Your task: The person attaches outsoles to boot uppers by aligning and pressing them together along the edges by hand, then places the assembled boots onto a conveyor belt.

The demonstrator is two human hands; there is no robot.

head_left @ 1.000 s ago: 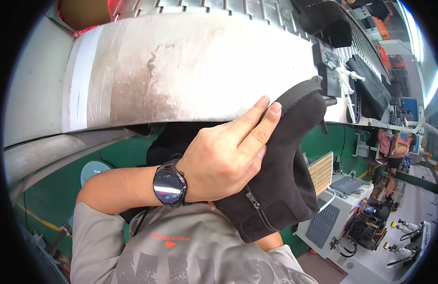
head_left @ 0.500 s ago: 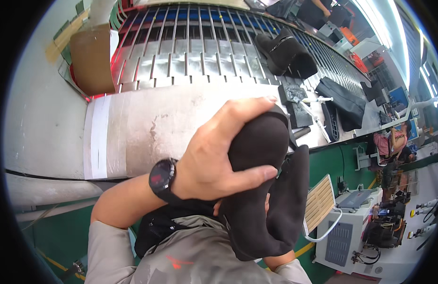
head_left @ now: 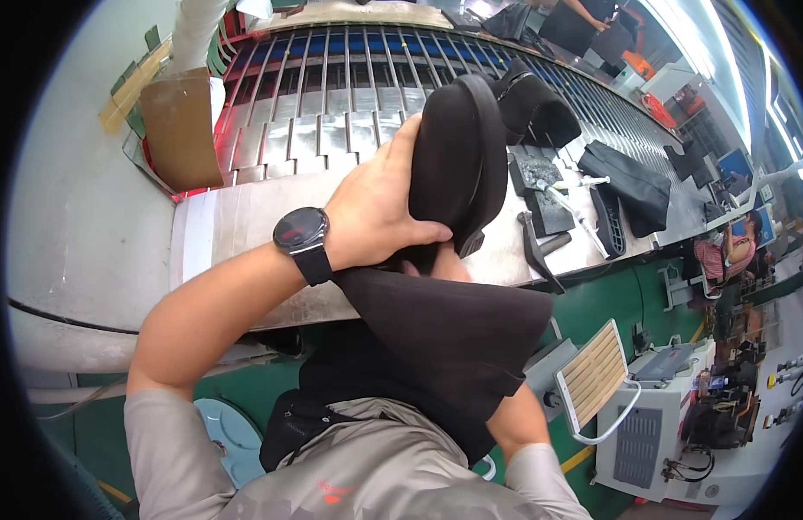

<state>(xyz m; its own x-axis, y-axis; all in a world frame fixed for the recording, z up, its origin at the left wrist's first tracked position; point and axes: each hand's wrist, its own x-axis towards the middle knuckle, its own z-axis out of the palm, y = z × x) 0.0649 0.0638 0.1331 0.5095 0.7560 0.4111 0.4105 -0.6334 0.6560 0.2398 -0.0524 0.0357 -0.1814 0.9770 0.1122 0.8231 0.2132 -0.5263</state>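
Note:
A black boot (head_left: 445, 160) is held up over the edge of the workbench, its toe pointing away from me and its thick sole turned to the right. The soft shaft (head_left: 453, 334) hangs folded toward my body. My left hand (head_left: 375, 208), with a watch above it, is closed around the left side of the boot's foot, thumb near the instep. Beneath the boot, my right hand (head_left: 451, 263) shows only in part, closed against its underside; the shaft covers the rest of that hand and its wrist.
On the bench (head_left: 245, 286) to the right lie a hammer (head_left: 538, 247), a black block (head_left: 547, 204), white-handled brushes (head_left: 582, 183), a loose sole (head_left: 608, 224) and a black boot shaft (head_left: 627, 186). Another boot (head_left: 536, 108) rests on the roller conveyor (head_left: 332, 104). A cardboard piece (head_left: 180, 130) stands left.
The boot has moved up and away from my body and turned, so its sole edge shows and its shaft has swung across. My left hand has moved with it. The hammer has come into fuller view.

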